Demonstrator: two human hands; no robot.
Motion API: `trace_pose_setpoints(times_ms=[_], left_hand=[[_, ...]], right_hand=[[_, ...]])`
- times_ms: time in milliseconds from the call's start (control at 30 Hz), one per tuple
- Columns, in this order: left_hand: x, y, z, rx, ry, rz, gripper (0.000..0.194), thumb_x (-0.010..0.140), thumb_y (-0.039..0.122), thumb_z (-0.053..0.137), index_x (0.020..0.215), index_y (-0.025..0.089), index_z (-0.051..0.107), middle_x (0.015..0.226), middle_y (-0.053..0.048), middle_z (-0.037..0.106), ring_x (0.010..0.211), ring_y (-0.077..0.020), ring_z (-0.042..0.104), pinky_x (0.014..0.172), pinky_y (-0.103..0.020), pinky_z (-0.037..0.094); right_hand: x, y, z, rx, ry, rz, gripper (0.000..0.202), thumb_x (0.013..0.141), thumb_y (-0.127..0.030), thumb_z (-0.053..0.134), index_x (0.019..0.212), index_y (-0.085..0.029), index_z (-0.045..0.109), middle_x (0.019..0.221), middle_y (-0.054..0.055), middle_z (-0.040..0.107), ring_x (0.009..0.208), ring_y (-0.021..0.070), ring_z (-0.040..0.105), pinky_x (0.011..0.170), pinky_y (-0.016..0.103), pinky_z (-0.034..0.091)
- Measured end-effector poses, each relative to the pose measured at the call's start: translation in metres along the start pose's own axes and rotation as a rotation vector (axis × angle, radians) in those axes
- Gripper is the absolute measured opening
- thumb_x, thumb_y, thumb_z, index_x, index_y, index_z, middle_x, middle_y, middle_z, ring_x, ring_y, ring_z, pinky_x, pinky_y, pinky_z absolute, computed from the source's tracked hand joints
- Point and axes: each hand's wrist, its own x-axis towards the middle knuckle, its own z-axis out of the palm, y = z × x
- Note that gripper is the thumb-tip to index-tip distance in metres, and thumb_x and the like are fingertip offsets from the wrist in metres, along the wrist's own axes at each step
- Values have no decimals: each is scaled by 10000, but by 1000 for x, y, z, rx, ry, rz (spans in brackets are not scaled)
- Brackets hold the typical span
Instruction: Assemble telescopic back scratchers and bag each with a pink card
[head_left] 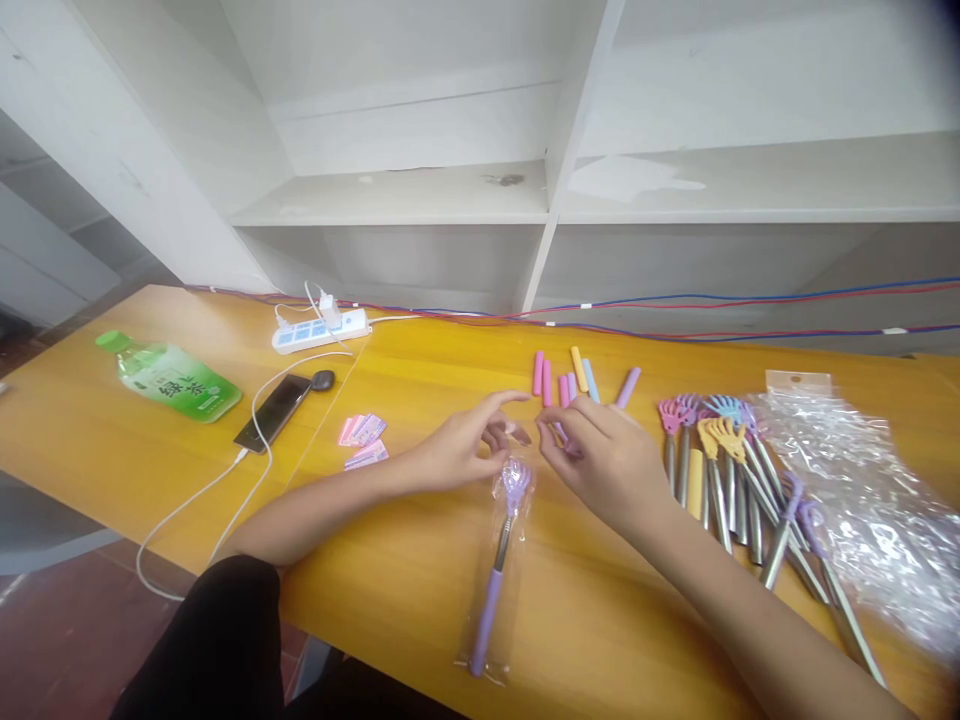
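A purple back scratcher [489, 610] lies on the table inside a clear plastic bag [516, 560], its claw end toward the shelf. Just above that claw end is my left hand [469, 440], its index finger and thumb apart and nothing visible between them. To the right, my right hand [600, 450] has its fingertips pinched together; what they hold, if anything, is too small to make out. Behind the hands are several loose coloured grip sleeves, among them a yellow sleeve [579, 369] and a pink sleeve [538, 373]. The right hand partly covers some.
Several back scratchers [739, 490] are heaped at right beside a stack of clear bags [855, 490]. Small printed cards [364, 432] lie left of my left forearm. Further left are a phone [274, 410], a green tea bottle [180, 380] and a power strip [322, 330] with cables.
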Motion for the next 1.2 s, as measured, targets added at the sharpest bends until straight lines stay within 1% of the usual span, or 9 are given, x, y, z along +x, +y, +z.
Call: trace_pose_setpoints(times_ms=[100, 200, 333, 567, 700, 767, 900, 1000, 1200], left_hand=[[0, -1, 2, 57, -10, 81, 689, 926, 144, 595, 1557, 286, 356, 1305, -103, 653, 910, -129, 662, 875, -304, 556], [1, -1, 3, 112, 4, 248, 583, 947, 136, 571, 1496, 288, 449, 1383, -121, 578, 887, -119, 647, 894, -326, 567], [2, 3, 1, 163, -14, 385, 509, 958, 117, 547, 1438, 287, 525, 1449, -135, 520, 1020, -159, 649, 901, -324, 570], [0, 13, -3, 112, -57, 229, 542, 933, 145, 593, 1462, 257, 553, 1399, -131, 584, 913, -142, 645, 870, -311, 580], [-1, 14, -4, -37, -35, 142, 493, 942, 200, 652, 1428, 263, 606, 1400, -135, 594, 1083, -189, 660, 974, -347, 571], [-1, 12, -4, -162, -31, 115, 446, 953, 240, 674, 1396, 262, 637, 1423, -139, 577, 1191, -218, 646, 1053, -380, 547], [0, 8, -4, -394, -3, 72, 426, 954, 284, 704, 1375, 245, 659, 1419, -146, 580, 1200, -235, 663, 1090, -418, 524], [0, 10, -4, -498, 24, 22, 413, 945, 323, 723, 1345, 226, 687, 1411, -152, 609, 1175, -247, 677, 1073, -432, 526], [1, 13, -7, -620, 52, -71, 399, 907, 318, 738, 1289, 203, 728, 1361, -143, 677, 1158, -262, 694, 1085, -465, 520]], right_hand=[[1, 6, -5, 80, -27, 116, 98, 1016, -242, 614, 978, -187, 686, 788, -5, 600, 617, 96, 505, 657, 268, 376], [2, 11, -10, 212, -82, 221, 111, 1014, -274, 617, 984, -202, 695, 787, -15, 587, 607, 84, 515, 616, 247, 384], [5, 10, -15, 321, -114, 303, 114, 1001, -296, 634, 960, -216, 704, 775, -19, 583, 600, 91, 510, 599, 248, 382], [6, 7, -17, 408, -200, 409, 174, 1012, -391, 628, 998, -239, 711, 765, -18, 589, 593, 102, 494, 595, 261, 365], [4, 13, -16, 464, -209, 508, 388, 1034, -527, 574, 1295, -246, 629, 753, -19, 553, 595, 125, 489, 584, 272, 367], [4, 16, -17, 503, -208, 504, 436, 1051, -552, 523, 1345, -240, 603, 779, -6, 555, 623, 136, 507, 602, 281, 386], [6, 18, -20, 581, -231, 451, 397, 1069, -538, 488, 1249, -237, 674, 812, 20, 565, 693, 153, 553, 672, 299, 433], [8, 15, -22, 591, -188, 425, 354, 1078, -499, 485, 1131, -239, 720, 857, 38, 583, 771, 162, 580, 728, 306, 453], [9, 10, -29, 656, -115, 440, 258, 1071, -393, 531, 1253, -278, 674, 1107, 68, 606, 945, 175, 637, 802, 313, 525]])
